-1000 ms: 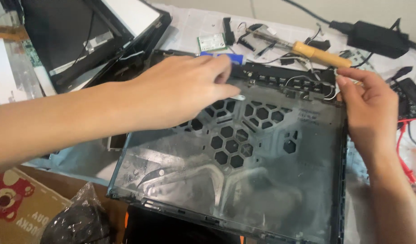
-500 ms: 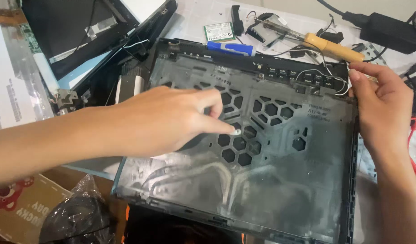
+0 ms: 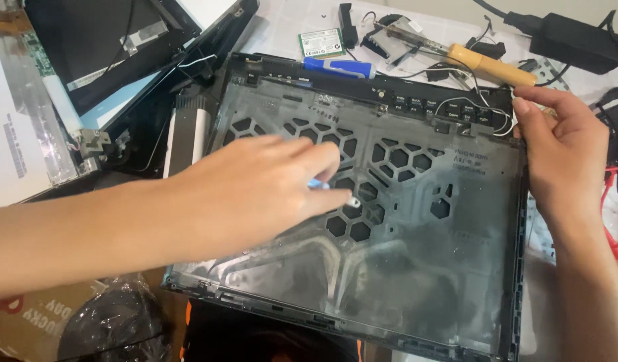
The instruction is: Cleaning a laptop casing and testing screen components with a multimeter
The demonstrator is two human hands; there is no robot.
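Note:
A dusty dark laptop base panel [image 3: 416, 268] with honeycomb holes lies flat in front of me. My left hand [image 3: 255, 191] hovers over its middle, fingers closed on a small blue tool [image 3: 317, 183] whose pale tip [image 3: 353, 200] points at the holes. My right hand [image 3: 557, 154] grips the panel's upper right edge, next to thin white wires [image 3: 486, 110]. Most of the tool is hidden inside my left hand.
Behind the panel lie a blue-handled screwdriver [image 3: 339, 67], a wooden-handled soldering iron [image 3: 483, 64], a small green circuit card [image 3: 320, 43] and a black power adapter [image 3: 570, 41]. A detached screen lid [image 3: 87, 40] sits upper left, a black bag [image 3: 114, 322] lower left, red wires [image 3: 614, 201] at right.
My left hand has moved from the panel's top edge down to its middle, with the small tool in its fingers. The right hand stays on the right edge.

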